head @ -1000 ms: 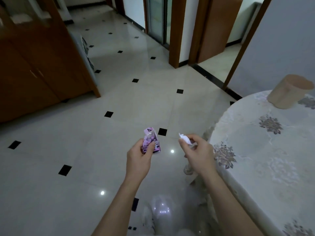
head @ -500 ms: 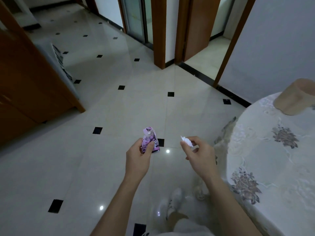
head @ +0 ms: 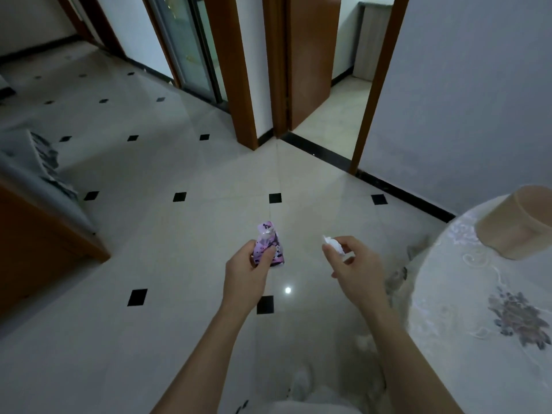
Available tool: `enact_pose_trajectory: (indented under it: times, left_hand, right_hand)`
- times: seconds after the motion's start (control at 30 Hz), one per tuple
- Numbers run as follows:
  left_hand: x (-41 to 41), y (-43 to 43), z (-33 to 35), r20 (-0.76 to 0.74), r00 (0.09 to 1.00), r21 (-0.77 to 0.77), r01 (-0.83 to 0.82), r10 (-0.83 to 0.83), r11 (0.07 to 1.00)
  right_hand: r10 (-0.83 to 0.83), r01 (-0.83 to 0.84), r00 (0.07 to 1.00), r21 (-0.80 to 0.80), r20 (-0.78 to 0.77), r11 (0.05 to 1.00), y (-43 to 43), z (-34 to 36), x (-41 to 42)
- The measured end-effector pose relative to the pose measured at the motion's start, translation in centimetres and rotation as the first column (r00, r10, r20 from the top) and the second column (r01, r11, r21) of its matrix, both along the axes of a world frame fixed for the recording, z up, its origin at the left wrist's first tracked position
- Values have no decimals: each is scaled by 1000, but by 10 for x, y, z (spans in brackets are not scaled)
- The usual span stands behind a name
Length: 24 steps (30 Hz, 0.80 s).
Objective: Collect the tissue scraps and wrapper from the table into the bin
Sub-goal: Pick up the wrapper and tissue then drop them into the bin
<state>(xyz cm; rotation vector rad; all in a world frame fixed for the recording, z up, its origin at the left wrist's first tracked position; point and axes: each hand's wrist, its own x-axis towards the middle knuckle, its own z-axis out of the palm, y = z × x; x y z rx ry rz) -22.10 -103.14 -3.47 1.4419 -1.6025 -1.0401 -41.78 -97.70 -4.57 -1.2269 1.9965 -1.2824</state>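
My left hand (head: 246, 271) grips a crumpled purple printed wrapper (head: 268, 245), held up over the tiled floor. My right hand (head: 354, 268) pinches a small white tissue scrap (head: 333, 244) between thumb and fingers. Both hands are out in front of me, left of the round table (head: 478, 339) with its pale flowered cloth. No bin is in view.
A beige cylindrical container (head: 519, 222) lies tilted on the table's far edge. A brown wooden cabinet (head: 35, 252) stands at the left with a grey patterned cloth (head: 41, 171) against it. Open doorways (head: 331, 94) are ahead. My white shoe (head: 301, 383) shows below.
The view has swung to the right and forward across the floor; the cabinet slid left and the doorways came nearer. Both hands keep their hold on the wrapper and the tissue.
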Motion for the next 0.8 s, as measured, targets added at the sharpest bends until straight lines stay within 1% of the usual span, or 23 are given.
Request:
enact_pose_trajectory:
  times: [0.1,0.2,0.37,0.57,0.7,0.8]
  left_hand:
    - [-36,-49,7,-3,999,3,35,-35,999]
    - [-63,-81,6,5,996,11,86,-86,996]
    - [-100,-140,3,21,988,25,152,-153,988]
    - [-145,-225,-11,-15,973,50,231,-230,972]
    - [-182,-297,-16,-35,957,57,291,-290,955]
    - [-216,-362,-5,-40,931,50,365,-363,930]
  right_hand:
    - [-56,56,998,-3,-4,998,-44,7,-33]
    - [-90,90,996,-3,-9,996,-73,5,-57]
    - [-129,128,991,21,37,991,-118,-5,-90]
    - [-204,206,978,48,-28,977,-177,-12,-129]
    - [-270,273,961,58,-56,960,-231,-19,-163]
    - [-333,337,941,67,-66,939,-281,-15,-189]
